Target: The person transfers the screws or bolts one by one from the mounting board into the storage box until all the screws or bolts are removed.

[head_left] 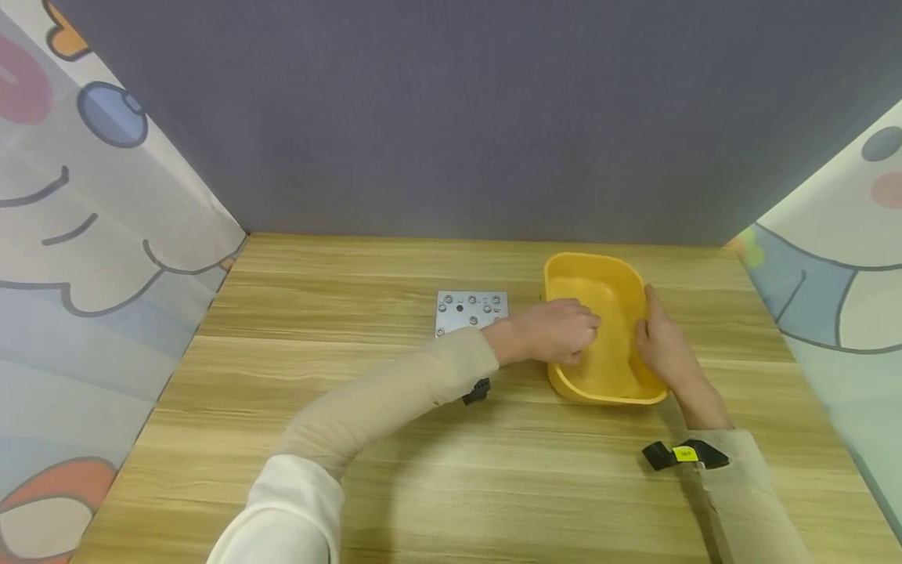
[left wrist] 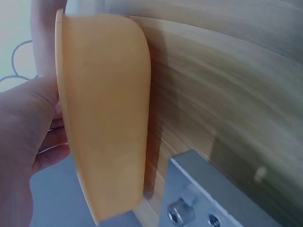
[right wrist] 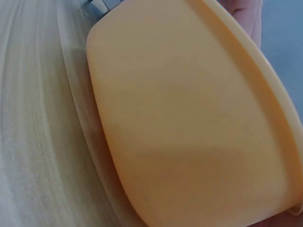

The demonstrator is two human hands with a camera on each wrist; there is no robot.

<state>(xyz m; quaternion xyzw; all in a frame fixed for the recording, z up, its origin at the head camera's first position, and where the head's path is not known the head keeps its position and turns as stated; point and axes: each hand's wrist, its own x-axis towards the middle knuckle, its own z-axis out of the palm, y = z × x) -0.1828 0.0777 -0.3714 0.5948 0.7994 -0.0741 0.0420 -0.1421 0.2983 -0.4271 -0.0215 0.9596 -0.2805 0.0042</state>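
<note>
My left hand [head_left: 560, 329] is hanging over the left rim of the yellow plastic bin [head_left: 607, 356] with its fingers bent inward; I am not managing to tell whether they are holding anything. My right hand [head_left: 665, 345] is gripping the bin's right wall, the thumb lying inside and the fingers outside. The bin is sitting on the right half of the wood-grain tabletop [head_left: 535, 470]. Just left of it, a metal plate [head_left: 461, 318] bearing socket-head screws is lying partly hidden behind my left sleeve [head_left: 395, 384].
</note>
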